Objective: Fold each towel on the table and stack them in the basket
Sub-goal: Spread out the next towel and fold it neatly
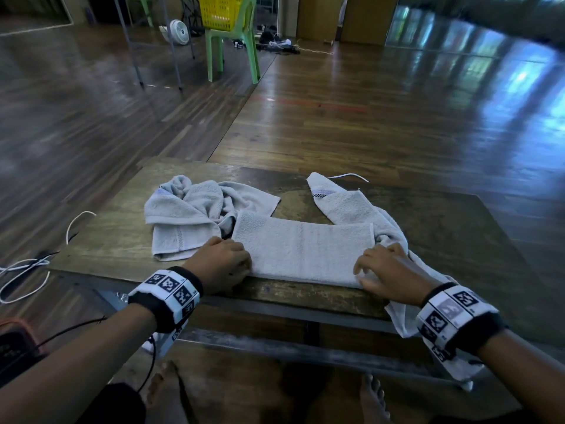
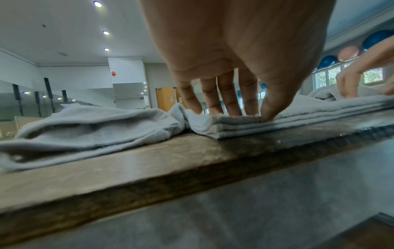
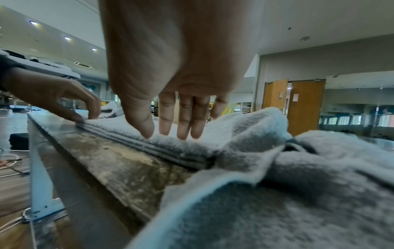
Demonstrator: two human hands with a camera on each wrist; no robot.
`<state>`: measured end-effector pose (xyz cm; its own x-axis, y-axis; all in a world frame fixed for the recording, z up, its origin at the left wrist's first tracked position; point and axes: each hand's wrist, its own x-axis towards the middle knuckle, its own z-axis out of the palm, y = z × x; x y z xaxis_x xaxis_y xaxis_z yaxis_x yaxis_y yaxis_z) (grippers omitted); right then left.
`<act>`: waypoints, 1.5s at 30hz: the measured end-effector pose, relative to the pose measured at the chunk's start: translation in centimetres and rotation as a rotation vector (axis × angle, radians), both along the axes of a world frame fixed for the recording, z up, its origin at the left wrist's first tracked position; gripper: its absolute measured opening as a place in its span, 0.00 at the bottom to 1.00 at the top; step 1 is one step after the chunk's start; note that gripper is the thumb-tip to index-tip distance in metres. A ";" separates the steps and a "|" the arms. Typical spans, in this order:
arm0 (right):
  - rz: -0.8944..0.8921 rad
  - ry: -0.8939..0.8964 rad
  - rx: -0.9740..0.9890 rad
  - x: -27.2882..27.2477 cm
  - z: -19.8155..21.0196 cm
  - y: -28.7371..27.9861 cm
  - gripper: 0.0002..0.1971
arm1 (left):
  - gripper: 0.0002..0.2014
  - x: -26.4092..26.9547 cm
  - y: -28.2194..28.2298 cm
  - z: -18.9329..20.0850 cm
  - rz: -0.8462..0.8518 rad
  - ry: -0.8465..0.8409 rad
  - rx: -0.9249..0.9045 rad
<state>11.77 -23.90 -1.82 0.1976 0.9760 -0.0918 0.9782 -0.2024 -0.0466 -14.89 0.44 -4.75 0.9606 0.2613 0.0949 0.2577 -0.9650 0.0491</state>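
Note:
A grey towel (image 1: 302, 252) lies folded into a long layered strip along the near edge of the wooden table (image 1: 458, 234). My left hand (image 1: 235, 264) rests on its left end, with the fingertips (image 2: 230, 112) and thumb standing on the top layer. My right hand (image 1: 367, 270) touches the right end with straight fingers (image 3: 183, 133). A crumpled towel (image 1: 189, 215) lies at the left. Another towel (image 1: 345, 203) runs under the strip's right end and hangs off the near edge. The yellow basket (image 1: 221, 10) sits on a green chair (image 1: 232, 41) far across the floor.
White cables (image 1: 24, 270) trail over the floor to the left of the table. A black device (image 1: 15, 347) sits at the lower left. A small fan (image 1: 178, 31) stands near the chair. My bare feet are under the table's front rail.

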 end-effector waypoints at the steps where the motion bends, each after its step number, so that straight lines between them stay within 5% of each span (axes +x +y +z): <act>1: 0.023 0.003 -0.034 -0.4 -0.2 0.3 0.11 | 0.15 0.3 -0.2 -0.2 -0.008 0.002 0.004; 5: 0.045 0.046 -0.172 -1.2 0.1 1.5 0.12 | 0.11 0.7 -0.4 0.2 0.101 0.038 -0.179; 11: 0.043 0.157 -0.371 -1.7 1.8 4.4 0.07 | 0.09 -0.6 -1.2 0.3 0.085 0.038 -0.208; 16: 0.094 0.168 -0.201 -3.5 2.3 9.8 0.08 | 0.08 -1.6 -1.2 0.4 0.379 -0.078 -0.239; 20: 0.087 0.107 -0.056 -5.8 1.8 15.4 0.10 | 0.12 -1.7 -0.7 0.1 0.632 0.024 -0.358; 28: -0.029 0.218 -0.043 -8.3 -1.2 23.0 0.23 | 0.20 -0.9 -0.3 -0.9 0.719 0.080 -0.556; 35: -0.077 0.385 0.004 -8.8 -1.8 23.9 0.14 | 0.19 -0.8 0.0 -0.9 0.703 0.077 -0.694; 39: -0.074 0.425 0.081 -8.5 0.3 22.7 0.08 | 0.17 -1.0 -0.3 0.6 0.669 -0.024 -0.746; 45: -0.103 0.743 0.412 -6.9 4.9 19.5 0.05 | 0.12 -1.8 -0.3 5.1 0.625 -0.504 -0.720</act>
<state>4.89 -4.43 3.08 0.3161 0.9404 0.1253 0.6421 -0.1148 -0.7580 -16.73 0.12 0.31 0.5312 0.8444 0.0697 0.4863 -0.3712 0.7911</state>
